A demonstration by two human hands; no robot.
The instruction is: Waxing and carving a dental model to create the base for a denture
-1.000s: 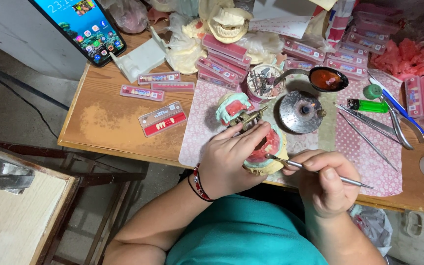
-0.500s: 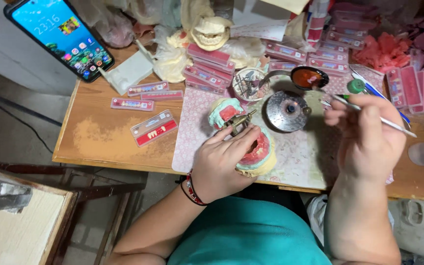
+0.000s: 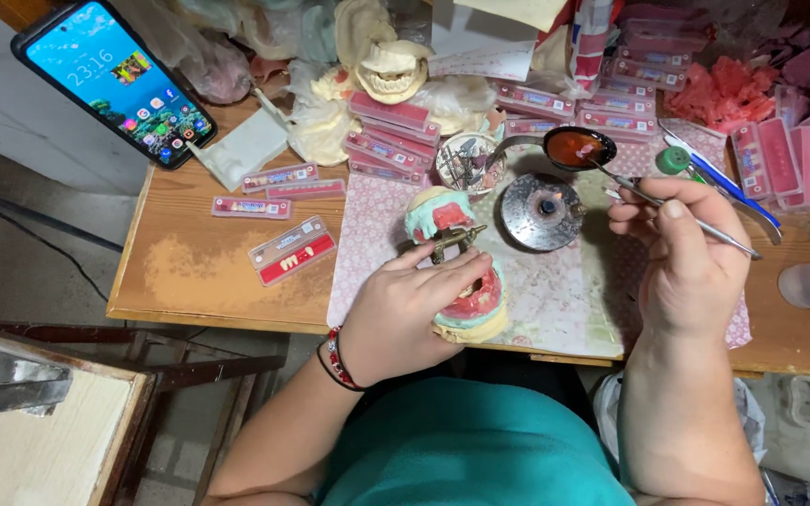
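Note:
My left hand (image 3: pixel 405 314) grips a hinged dental model (image 3: pixel 469 305) with pink wax gums on pale plaster, resting on the patterned mat (image 3: pixel 555 290) at the table's near edge. Its upper half (image 3: pixel 435 215) lies folded back behind my fingers. My right hand (image 3: pixel 682 258) holds a thin metal wax tool (image 3: pixel 677 211), whose tip reaches into a dark ladle of molten red wax (image 3: pixel 574 147). A round metal burner (image 3: pixel 543 211) sits just below the ladle, between my two hands.
A smartphone (image 3: pixel 110 80) leans at the back left. Flat pink tooth cards (image 3: pixel 288 248) lie on the wooden table (image 3: pixel 189 272); stacks of them (image 3: pixel 391 141) and plaster casts (image 3: pixel 391 70) fill the back. Red wax scraps (image 3: pixel 728 89) and more tools (image 3: pixel 733 192) sit on the right.
My right hand has lifted the tool from beside the model, moved right and back, and its tip now dips into the wax ladle. My left hand stays on the model.

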